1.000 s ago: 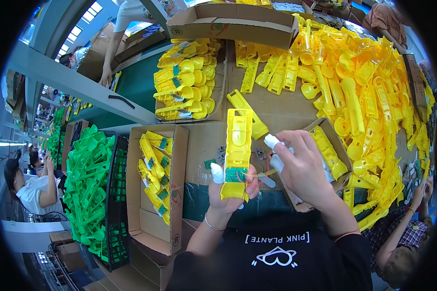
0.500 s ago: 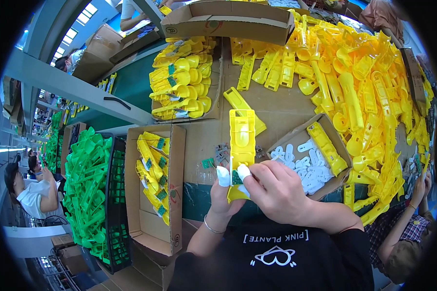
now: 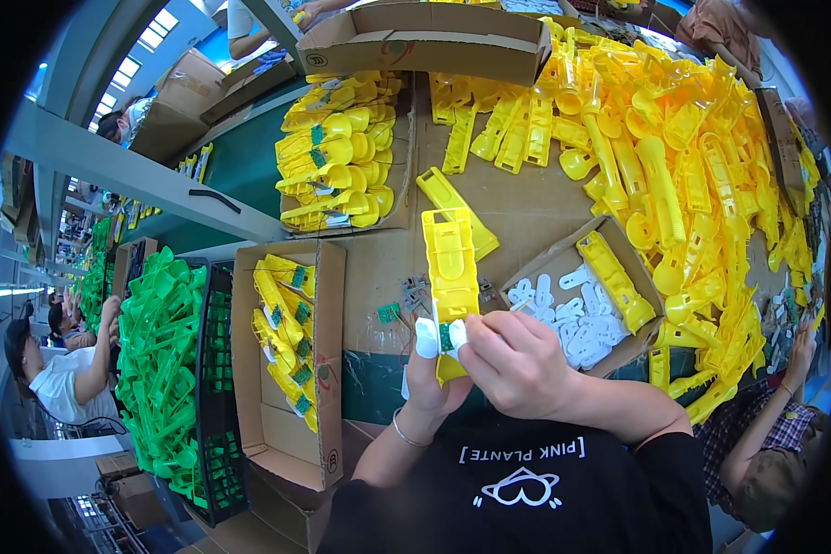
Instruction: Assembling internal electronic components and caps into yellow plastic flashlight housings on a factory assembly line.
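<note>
Shell (image 3: 451, 268) lies in left hand (image 3: 431, 380), before the person's chest; the thumb grasps it near the board (image 3: 447, 338), and the fingers behind are mostly hidden. Right hand (image 3: 523, 367) is no longer over the box (image 3: 556, 250) of white tabs (image 3: 582, 325), as one second ago, but works at the board, so the effort seems now to concentrate there; whether its fingertips pinch something small, I cannot tell. Shell is long, yellow, glossy plastic with a rounded hollow; board is green and flat; finger caps (image 3: 426, 338) look white and soft; tabs are flat and rounded; box is brown cardboard
</note>
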A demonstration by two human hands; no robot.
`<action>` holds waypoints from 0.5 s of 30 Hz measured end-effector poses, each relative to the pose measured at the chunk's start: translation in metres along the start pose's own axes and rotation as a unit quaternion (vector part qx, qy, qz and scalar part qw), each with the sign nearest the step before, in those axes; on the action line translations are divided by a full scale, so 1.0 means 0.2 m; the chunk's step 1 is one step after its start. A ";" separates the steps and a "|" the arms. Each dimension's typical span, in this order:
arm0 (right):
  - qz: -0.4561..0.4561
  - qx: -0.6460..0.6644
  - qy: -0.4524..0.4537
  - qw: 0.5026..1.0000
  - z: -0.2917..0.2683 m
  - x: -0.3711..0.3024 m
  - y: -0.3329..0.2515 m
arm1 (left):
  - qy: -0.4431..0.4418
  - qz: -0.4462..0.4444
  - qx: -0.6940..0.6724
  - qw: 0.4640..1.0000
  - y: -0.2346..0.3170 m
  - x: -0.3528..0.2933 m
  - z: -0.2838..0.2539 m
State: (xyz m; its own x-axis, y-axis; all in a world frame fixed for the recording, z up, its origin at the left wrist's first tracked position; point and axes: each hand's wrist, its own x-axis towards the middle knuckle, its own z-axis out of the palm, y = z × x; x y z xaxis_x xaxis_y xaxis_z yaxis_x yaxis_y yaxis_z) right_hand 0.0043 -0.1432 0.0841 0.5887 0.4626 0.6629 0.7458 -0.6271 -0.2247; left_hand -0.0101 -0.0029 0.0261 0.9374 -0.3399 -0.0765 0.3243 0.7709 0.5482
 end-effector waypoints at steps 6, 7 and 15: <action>-0.015 0.012 0.014 1.000 0.03 -0.02 0.01 | 0.025 0.002 0.041 0.999 0.03 0.01 -0.03; 0.005 0.015 0.034 0.999 0.03 -0.01 0.00 | -0.011 -0.021 0.001 1.000 0.05 0.02 -0.02; 0.000 0.024 0.050 0.998 0.03 -0.03 -0.01 | -0.029 -0.004 -0.018 0.999 0.02 0.02 -0.06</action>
State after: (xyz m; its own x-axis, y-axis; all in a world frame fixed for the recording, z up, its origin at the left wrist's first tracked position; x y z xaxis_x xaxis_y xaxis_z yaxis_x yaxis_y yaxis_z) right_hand 0.0014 -0.1414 0.0755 0.5563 0.3961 0.7305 0.7617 -0.5945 -0.2577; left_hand -0.0039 0.0048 0.0178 0.9257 -0.3770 -0.0313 0.3377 0.7861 0.5178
